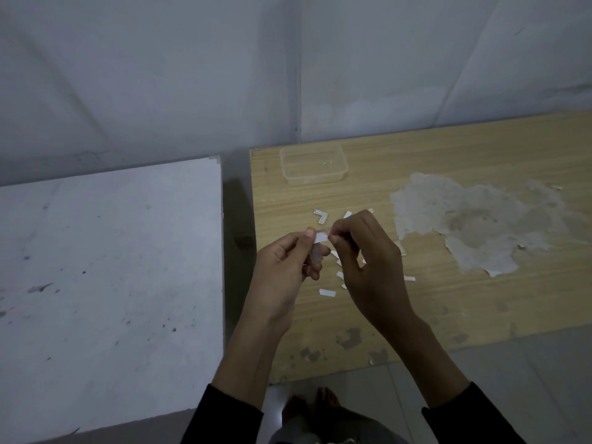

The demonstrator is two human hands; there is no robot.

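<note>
Two hands are meeting over the left part of the wooden table [448, 299], and both are pinching one small white paper strip [320, 237] between them. The left hand [285, 261] is gripping the left end of the strip with thumb and forefinger, and its other fingers are curling around something pale and half transparent below, which I cannot identify. The right hand [362, 251] is pinching the right end with its fingertips pressed together. The strip is hanging in the air above the table, not touching it, a little nearer than the L-shaped piece [321, 216]. More cut pieces [326, 292] are lying scattered under and near the hands, and a clear plastic container [314, 165] is standing at the far side, well apart. In my judgement the strip is weighing almost nothing and is bending at the smallest push, so it is asking for a soft pinch at the very ends only. A strong pull is likely tearing it, and a grip in the middle is creasing it. Dry fingertips are probably holding it well, but a breath of air could be carrying it away once released
</note>
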